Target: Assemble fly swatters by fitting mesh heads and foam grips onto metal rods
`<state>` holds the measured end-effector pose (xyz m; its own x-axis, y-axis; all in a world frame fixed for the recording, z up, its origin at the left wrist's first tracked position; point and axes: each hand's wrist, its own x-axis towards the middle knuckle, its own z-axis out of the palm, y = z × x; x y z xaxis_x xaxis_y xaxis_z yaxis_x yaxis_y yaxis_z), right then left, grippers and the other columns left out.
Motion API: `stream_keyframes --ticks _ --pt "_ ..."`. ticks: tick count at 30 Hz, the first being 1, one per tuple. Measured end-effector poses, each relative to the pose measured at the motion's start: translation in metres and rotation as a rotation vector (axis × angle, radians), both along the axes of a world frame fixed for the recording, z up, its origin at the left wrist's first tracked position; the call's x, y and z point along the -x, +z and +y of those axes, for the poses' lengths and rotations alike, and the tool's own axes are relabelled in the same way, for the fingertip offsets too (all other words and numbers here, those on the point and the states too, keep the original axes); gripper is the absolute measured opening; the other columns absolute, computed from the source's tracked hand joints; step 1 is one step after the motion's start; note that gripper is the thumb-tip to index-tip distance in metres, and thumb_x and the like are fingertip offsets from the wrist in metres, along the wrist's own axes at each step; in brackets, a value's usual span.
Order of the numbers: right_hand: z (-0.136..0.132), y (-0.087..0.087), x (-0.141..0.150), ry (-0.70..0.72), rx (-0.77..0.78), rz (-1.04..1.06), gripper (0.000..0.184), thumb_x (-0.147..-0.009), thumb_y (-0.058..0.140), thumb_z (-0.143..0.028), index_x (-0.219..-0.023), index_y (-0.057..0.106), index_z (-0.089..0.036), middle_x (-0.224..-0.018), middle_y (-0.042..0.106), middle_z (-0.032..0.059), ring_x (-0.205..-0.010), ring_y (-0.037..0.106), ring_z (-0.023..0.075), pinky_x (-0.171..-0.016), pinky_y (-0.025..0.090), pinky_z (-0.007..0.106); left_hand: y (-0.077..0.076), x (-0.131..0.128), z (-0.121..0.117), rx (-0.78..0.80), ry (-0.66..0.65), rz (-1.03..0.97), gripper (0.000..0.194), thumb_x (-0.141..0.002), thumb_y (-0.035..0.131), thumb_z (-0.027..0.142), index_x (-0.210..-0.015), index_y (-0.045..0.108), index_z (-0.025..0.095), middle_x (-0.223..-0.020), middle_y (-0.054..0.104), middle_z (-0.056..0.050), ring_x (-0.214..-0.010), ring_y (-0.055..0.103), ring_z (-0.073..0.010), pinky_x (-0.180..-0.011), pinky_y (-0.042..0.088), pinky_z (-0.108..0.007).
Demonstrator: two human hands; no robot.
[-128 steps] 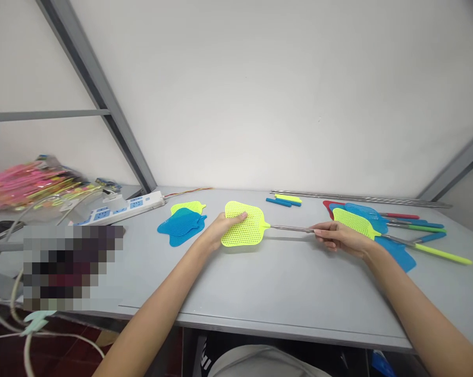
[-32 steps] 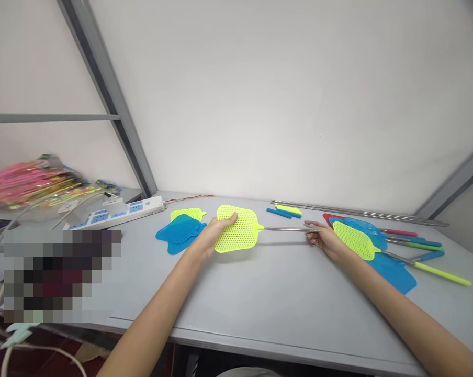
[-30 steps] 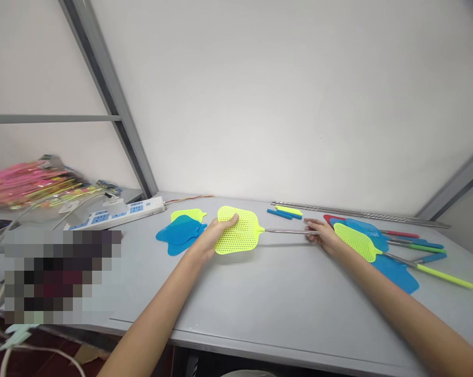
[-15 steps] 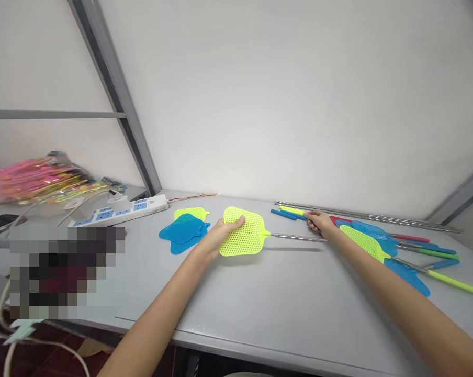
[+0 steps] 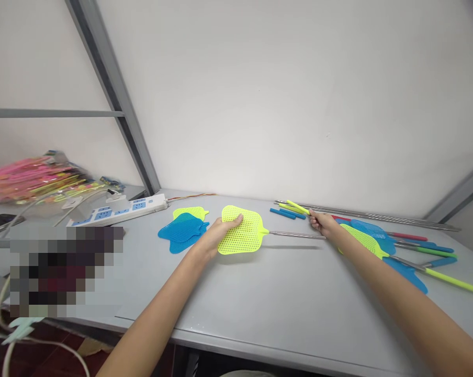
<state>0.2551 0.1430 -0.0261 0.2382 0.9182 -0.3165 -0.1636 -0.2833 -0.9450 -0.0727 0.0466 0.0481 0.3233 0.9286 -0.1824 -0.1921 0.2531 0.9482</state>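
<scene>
My left hand (image 5: pixel 216 234) grips the yellow perforated head of a fly swatter (image 5: pixel 244 235), thumb on top, with its metal rod pointing right above the table. At the back, my right hand (image 5: pixel 320 220) pinches the end of a yellow handle tube (image 5: pixel 298 206), whose far end is tilted up off the table. Another yellow tube (image 5: pixel 286 207) lies just beneath it. Blue handle tubes (image 5: pixel 282 213) rest beside these. Left of my left hand is a small pile of blue swatter heads (image 5: pixel 183 233) with a yellow swatter head (image 5: pixel 189 213) behind.
Several swatters with handles (image 5: pixel 365 241) lie at the right, partly behind my right forearm. Long metal rods (image 5: pixel 378 215) run along the wall. A white power strip (image 5: pixel 122 210) and a bagged pink and yellow bundle (image 5: pixel 36 178) are at the left, near a metal frame post (image 5: pixel 114 94).
My right hand has lifted one yellow tube at an angle, uncovering another yellow one below. My left hand keeps the swatter nearly still.
</scene>
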Motion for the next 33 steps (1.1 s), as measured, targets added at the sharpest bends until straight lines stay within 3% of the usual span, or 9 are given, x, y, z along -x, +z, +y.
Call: stream_keyframes --ticks 8,17,33 --pt "-0.02 0.005 -0.001 -0.019 -0.106 0.142 0.027 -0.084 0.048 -0.028 -0.108 0.051 -0.016 -0.108 0.053 0.0075 -0.089 0.055 0.0176 -0.074 0.047 0.037 0.002 0.005 0.003 -0.015 0.072 -0.047 0.032 -0.068 0.066 0.036 -0.092 0.062 0.015 -0.093 0.065 -0.01 -0.08 0.063 -0.0233 -0.067 0.051 -0.03" --pt "-0.057 -0.003 -0.004 -0.027 -0.243 0.25 0.024 -0.084 0.047 -0.027 -0.105 0.052 -0.016 -0.104 0.054 0.0067 -0.085 0.055 0.016 -0.071 0.048 0.034 0.001 0.012 0.011 -0.036 0.221 -0.105 0.037 -0.069 0.063 0.04 -0.095 0.06 0.014 -0.1 0.063 -0.01 -0.085 0.062 -0.0224 -0.069 0.052 -0.028" --pt "-0.076 0.001 0.003 0.002 -0.358 0.346 0.021 -0.085 0.047 -0.026 -0.102 0.053 -0.015 -0.097 0.056 0.0052 -0.076 0.056 0.0134 -0.064 0.049 0.03 0.005 0.015 0.009 -0.029 0.201 -0.095 0.033 -0.068 0.065 0.036 -0.092 0.062 0.014 -0.098 0.064 -0.011 -0.084 0.062 -0.0238 -0.069 0.052 -0.03"
